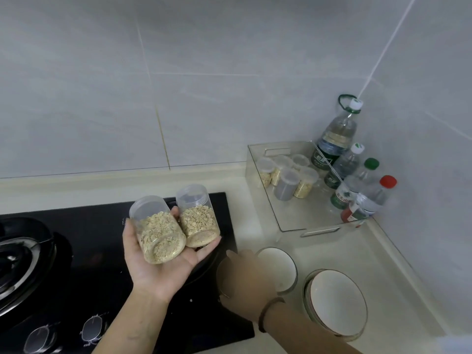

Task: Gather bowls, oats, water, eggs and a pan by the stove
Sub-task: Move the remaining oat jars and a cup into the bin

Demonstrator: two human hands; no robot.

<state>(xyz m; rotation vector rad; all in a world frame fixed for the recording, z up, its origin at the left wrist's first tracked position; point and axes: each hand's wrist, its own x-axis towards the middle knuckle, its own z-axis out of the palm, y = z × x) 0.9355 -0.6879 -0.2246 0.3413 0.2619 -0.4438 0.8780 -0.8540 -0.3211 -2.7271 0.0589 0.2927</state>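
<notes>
Grey wall tiles (229, 72) fill the upper half of the frame. Below them a pale countertop (357, 254) runs along the right side, and a black glass gas stove (97, 241) takes the lower left, with a burner (18, 259) at the left edge and two knobs (93, 328) near the bottom.

At centre right a clear plastic bin (281, 215) stands on the counter, holding several small lidded jars (287, 183), some with oats. Along its right side, in the wall corner, stand water bottles (337, 139) with white, green and red caps.

In the lower right sits a stack of white bowls (337, 302). Just left of it is another white bowl (279, 264), and the right hand (245, 284), blurred, lies over that bowl's left rim. Whether its fingers grip the rim cannot be told. A dark bracelet (268, 312) circles that wrist.

At centre frame the left hand (163, 261) is palm up over the stove, fingers curled loosely round two clear oat jars (158, 231) lying side by side, tilted, lids pointing away, each about half full of oats.
</notes>
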